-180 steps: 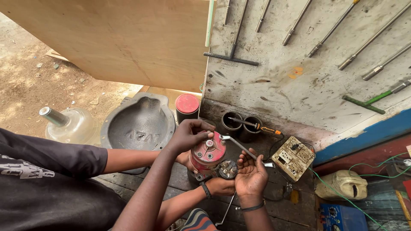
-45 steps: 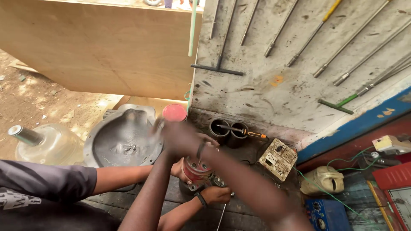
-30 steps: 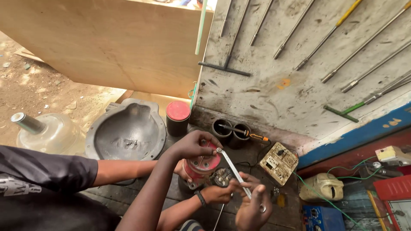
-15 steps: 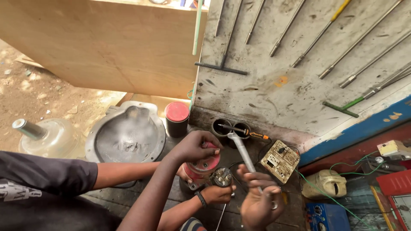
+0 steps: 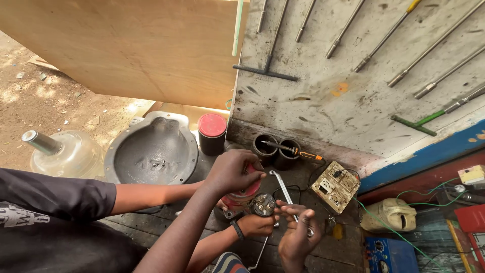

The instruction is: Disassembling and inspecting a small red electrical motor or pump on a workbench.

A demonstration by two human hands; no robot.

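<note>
The right hand [image 5: 297, 237] has its fingers curled loosely around the lower end of a slim, silver metal wrench [image 5: 286, 194], which slants up and away from the palm toward the back of the dark, grimy wooden worktop [image 5: 323, 253]. The left hand [image 5: 233, 173] is closed down over the top of a small red-and-metal cylindrical motor part [image 5: 241, 198] standing near the middle of the worktop. Another person's hand [image 5: 256, 225], with a dark band at the wrist, grips the round metal end piece [image 5: 263, 205] at the part's base, just beside the wrench. Behind them, near the worktop's back edge, two short black tubes [image 5: 276, 147] stand side by side with an orange-handled screwdriver [image 5: 295, 150] lying across them. A beige circuit board [image 5: 335, 186] lies to the right. Toward the left edge sit a grey cast-metal bowl-shaped housing [image 5: 151, 151] and a dark cylinder with a red cap [image 5: 211, 133].
</note>
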